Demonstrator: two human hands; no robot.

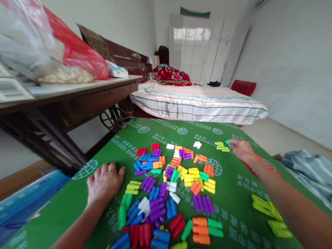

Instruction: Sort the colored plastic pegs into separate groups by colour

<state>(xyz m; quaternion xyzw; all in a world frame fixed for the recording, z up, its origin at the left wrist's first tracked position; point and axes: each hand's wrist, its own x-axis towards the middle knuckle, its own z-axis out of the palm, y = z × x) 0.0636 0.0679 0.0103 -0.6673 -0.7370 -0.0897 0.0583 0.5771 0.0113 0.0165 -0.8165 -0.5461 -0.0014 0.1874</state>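
My left hand (106, 181) lies palm down on the green board (103, 155), fingers stretched out, beside the spread of pieces and holding nothing. My right hand (242, 148) is at the far right of the board, its fingers pinched on a green plastic piece (228, 141). Just left of it lie lime-green plastic pieces (222, 147). Small tube-like plastic pieces in several colours are strewn between the hands, many side by side in short rows: purple pieces (203, 204), orange pieces (201, 230), blue pieces (171, 208) and red pieces (177, 226).
Red pieces (260, 164) lie partly behind my right forearm. More lime-green pieces (267, 207) are near the right edge. A wooden sewing table (103, 93) with plastic bags (77, 52) stands at left. A bed (197, 100) is beyond the board; bluish cloth (308, 169) lies at right.
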